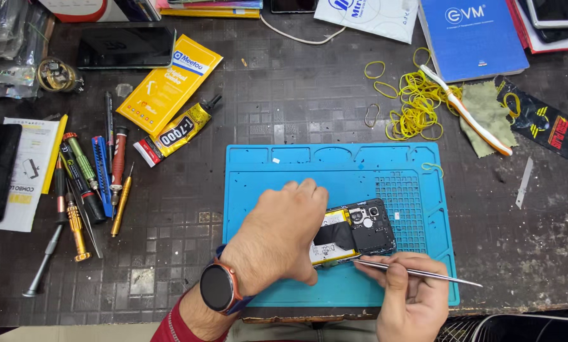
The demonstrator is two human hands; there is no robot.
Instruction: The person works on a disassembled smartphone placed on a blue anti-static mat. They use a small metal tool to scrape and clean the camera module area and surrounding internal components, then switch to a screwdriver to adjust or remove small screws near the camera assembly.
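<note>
The opened phone (353, 233) lay on the blue repair mat (334, 183), toward its right half, back cover already off: the black inner frame, camera area and a yellow-labelled battery (332, 237) were exposed. Judged as mid-disassembly; the inner frame and battery were still seated in the body, so the internal parts remained to be lifted out.

Left hand (284, 234) lay palm down over the phone's left part, fingers curled over its far edge, thumb along the near edge, pinning it to the mat. Its grip was closed on the phone body. A round watch sat on that wrist.

Right hand (407, 294) came in from the lower right, thumb and fingers pinched narrow on metal tweezers (417, 273) held almost flat, tips touching the phone's near edge beside the battery.

Elsewhere on the worktop (284, 88): screwdrivers (94, 183) at left, a glue tube (179, 132), and yellow rubber bands (414, 101) well apart at upper right.
</note>
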